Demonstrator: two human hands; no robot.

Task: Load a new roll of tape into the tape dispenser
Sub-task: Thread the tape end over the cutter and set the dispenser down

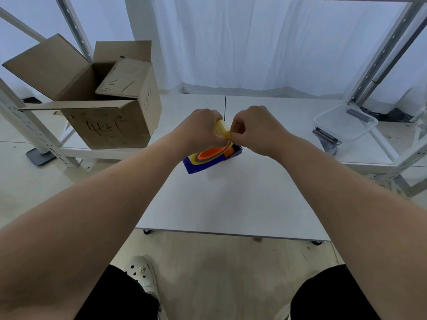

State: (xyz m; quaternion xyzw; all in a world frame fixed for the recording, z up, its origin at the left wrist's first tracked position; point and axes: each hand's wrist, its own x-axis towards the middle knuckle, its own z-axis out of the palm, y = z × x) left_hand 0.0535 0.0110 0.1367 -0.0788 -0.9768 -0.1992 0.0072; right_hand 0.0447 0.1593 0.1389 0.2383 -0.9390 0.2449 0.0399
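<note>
Above the tape dispenser (198,166), left hand (199,130) grips the tape roll (220,127); right hand (258,130) seemingly pinches its end, which may tear if jerked.

Blue tape dispenser (196,166) with an orange hub (209,154) lies on the table (231,199), yellow tape (221,128) just above it

A white bench (231,199) carries the blue tape dispenser (198,166); behind it, a low shelf (277,107) holds a cardboard box (111,121) and a clear tub (344,124).

A storeroom or packing workspace: slotted metal shelving (379,58), an open cardboard box (92,98), white curtain (254,42) backdrop
</note>
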